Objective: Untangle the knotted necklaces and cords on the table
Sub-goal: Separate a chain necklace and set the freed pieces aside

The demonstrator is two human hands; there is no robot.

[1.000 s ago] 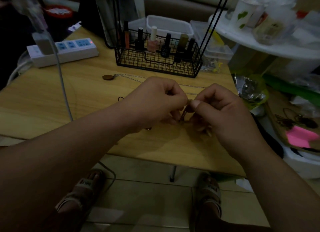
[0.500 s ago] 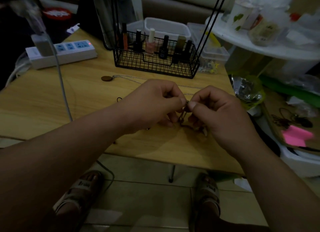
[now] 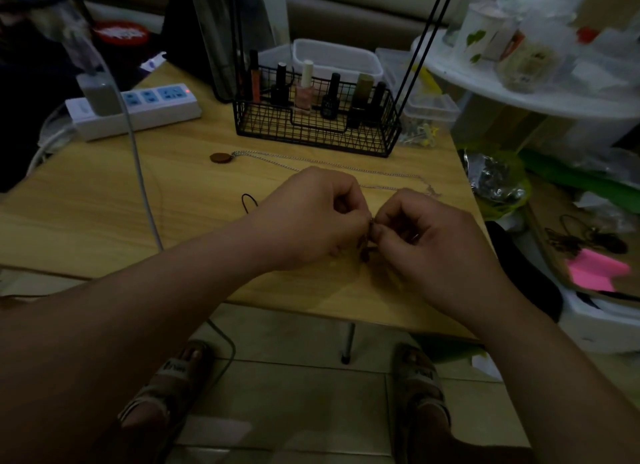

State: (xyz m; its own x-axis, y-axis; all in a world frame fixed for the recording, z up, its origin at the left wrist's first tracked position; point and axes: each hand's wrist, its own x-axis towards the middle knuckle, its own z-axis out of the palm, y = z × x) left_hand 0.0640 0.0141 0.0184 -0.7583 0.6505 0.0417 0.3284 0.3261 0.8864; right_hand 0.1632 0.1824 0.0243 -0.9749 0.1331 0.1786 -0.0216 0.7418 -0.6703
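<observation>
My left hand [image 3: 311, 217] and my right hand [image 3: 429, 245] meet fingertip to fingertip just above the wooden table [image 3: 86, 214]. Both pinch a small dark knotted cord [image 3: 366, 247] that hangs between them. A black loop of cord [image 3: 248, 202] pokes out from behind my left hand. A silver chain necklace [image 3: 311, 162] with a round brown pendant [image 3: 220, 157] lies stretched across the table beyond my hands, apart from them.
A black wire basket [image 3: 315, 131] holding nail polish bottles stands at the back. A white power strip [image 3: 138, 108] and its grey cable [image 3: 138, 172] lie at the left. Clutter, a foil bag [image 3: 495, 179] and pink notes [image 3: 595, 269] fill the right side.
Both hands have shifted slightly while keeping their pinch on the cord; fingertips have closed tighter together. The chain has not moved.
</observation>
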